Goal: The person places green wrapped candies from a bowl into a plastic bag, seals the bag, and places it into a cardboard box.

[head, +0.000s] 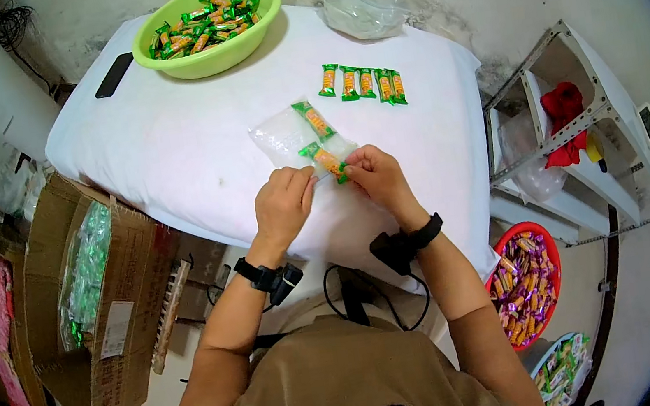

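Observation:
On the white cloth of the table (179,142) lies a clear plastic bag (278,138) with a green and orange snack packet (314,120) in or on it. My right hand (380,176) pinches the lower end of a second such packet (325,160) at the bag's near edge. Beside it, my left hand (285,205) has its fingers curled at the bag's near left edge; the fingertips are partly hidden. Several like packets (366,83) lie in a row beyond my right hand. A lime-green basin (206,64) holds many more at the back.
A black phone (114,75) and a clear bag (365,7) lie near the table's back edge. An open cardboard box (127,305) stands left. On the right are a metal shelf (548,147) with a red cloth (565,119) and a red basin (549,246) of purple packets.

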The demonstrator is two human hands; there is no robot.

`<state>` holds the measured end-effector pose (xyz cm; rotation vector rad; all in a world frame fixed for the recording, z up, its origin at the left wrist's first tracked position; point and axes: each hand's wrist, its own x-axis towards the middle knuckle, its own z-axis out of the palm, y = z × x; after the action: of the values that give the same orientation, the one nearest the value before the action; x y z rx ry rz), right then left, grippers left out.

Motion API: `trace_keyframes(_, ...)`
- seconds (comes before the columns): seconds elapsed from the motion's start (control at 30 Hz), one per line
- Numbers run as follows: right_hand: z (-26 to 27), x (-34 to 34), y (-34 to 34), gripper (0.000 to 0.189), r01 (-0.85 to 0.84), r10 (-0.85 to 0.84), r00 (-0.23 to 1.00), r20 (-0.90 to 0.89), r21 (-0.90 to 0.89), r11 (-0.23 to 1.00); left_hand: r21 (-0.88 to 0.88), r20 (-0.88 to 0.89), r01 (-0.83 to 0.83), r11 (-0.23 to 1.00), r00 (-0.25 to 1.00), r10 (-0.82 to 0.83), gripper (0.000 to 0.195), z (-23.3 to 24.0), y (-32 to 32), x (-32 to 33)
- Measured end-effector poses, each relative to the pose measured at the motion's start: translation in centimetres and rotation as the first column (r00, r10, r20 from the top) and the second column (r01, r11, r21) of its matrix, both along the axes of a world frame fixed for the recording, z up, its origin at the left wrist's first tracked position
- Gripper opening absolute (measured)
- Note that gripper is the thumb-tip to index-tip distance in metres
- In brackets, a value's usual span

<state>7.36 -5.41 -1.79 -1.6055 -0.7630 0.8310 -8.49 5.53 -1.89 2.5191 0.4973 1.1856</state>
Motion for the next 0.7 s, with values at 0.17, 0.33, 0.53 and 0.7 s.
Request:
trace_keyframes(0.17, -0.3, -0.8, 1.1, 0.025, 0.071, -0.076, 0.995, 0.069, 0.064, 0.995, 0.055, 0.035, 0.017, 0.998, 0.999, -0.019, 0.015, -0.1, 0.2, 0.1)
trace_keyframes(0.33, 1.6, -1.5, 0.3, 0.044, 0.066, -0.124, 0.593, 0.795, 0.105, 0.992, 0.034, -0.002, 0.021, 0.999, 1.0, -0.021, 0.015, -0.1, 0.2, -0.1)
trace_keyframes(0.53, 2.9, 0.4, 2.8, 0.041, -0.294, -0.015, 0.252, 0.968, 0.091, 0.951, 0.04, 0.01, 0.038, 0.998, 0.999, -0.038, 0.015, 0.0, 0.2, 0.1)
trace_keyframes(0.7, 2.6, 0.4, 3.8, 0.032, -0.296, 0.003, 0.219, 0.976, 0.063, 0.953, 0.04, 0.006, 0.039, 0.998, 0.999, -0.039, 0.014, -0.2, 0.2, 0.1)
